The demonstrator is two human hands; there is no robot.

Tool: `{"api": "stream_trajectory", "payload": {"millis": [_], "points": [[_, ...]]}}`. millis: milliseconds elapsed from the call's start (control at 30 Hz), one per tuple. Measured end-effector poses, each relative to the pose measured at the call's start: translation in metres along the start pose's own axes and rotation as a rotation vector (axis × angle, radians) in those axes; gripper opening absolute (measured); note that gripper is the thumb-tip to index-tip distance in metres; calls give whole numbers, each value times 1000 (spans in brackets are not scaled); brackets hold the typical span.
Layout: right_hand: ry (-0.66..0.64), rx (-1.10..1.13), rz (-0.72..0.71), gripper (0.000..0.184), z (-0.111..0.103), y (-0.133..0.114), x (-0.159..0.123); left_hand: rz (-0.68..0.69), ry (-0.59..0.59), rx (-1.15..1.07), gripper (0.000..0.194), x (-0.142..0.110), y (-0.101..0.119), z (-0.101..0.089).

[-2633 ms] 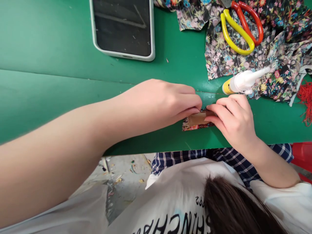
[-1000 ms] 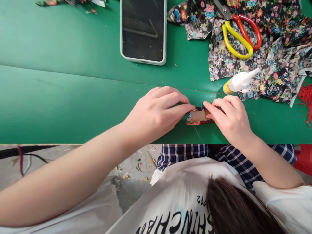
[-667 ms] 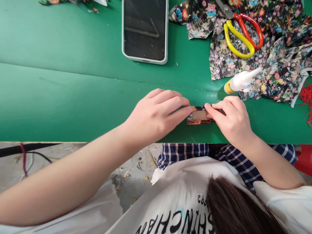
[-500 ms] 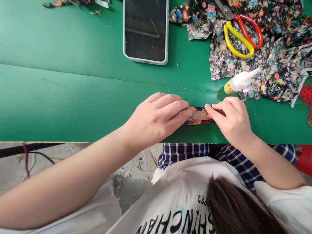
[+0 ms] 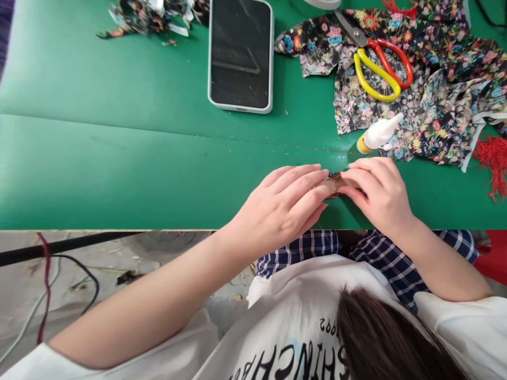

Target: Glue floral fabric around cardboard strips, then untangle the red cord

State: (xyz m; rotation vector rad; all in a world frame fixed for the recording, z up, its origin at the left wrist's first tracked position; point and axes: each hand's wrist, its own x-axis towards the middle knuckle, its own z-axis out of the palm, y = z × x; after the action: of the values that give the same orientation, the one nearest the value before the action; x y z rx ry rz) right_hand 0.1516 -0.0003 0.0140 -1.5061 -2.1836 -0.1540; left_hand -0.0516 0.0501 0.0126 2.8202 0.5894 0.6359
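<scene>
Floral strip (image 5: 335, 183), bottle (image 5: 377, 135) near, scissors (image 5: 374, 44) beyond

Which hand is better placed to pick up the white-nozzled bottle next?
Likely the right hand: it is close to the bottle, though it touches the floral strip; the left hand is farther off.

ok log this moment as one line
left hand: partly covering floral strip; right hand: holding strip; scissors: on floral cloth; phone: on green table

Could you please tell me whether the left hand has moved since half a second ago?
Yes: judged against the white-nozzled bottle, the left hand has shifted rightward, now over the left part of the strip.
</scene>
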Motion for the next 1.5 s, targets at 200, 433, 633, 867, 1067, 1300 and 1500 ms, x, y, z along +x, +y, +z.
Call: {"api": "stream_trajectory", "payload": {"millis": [200, 433, 633, 867, 1067, 1300, 1500], "points": [[-56, 84, 163, 17, -20, 25, -11, -25, -36, 6, 24, 16, 5, 11], [-94, 96, 184, 27, -4, 29, -14, -4, -64, -41, 24, 25, 7, 20], [-78, 0, 170, 24, 4, 26, -12, 36, -39, -23, 20, 23, 8, 22], [-54, -100, 110, 22, 5, 24, -12, 33, -9, 13, 15, 25, 9, 25], [-77, -103, 91, 21, 3, 24, -12, 19, -22, -13, 20, 22, 9, 27], [-30, -151, 36, 18, 3, 25, -8, 38, 8, -15, 14, 23, 8, 26], [-34, -266, -11, 19, 3, 24, -8, -7, -13, -43, 18, 22, 10, 26]]}}
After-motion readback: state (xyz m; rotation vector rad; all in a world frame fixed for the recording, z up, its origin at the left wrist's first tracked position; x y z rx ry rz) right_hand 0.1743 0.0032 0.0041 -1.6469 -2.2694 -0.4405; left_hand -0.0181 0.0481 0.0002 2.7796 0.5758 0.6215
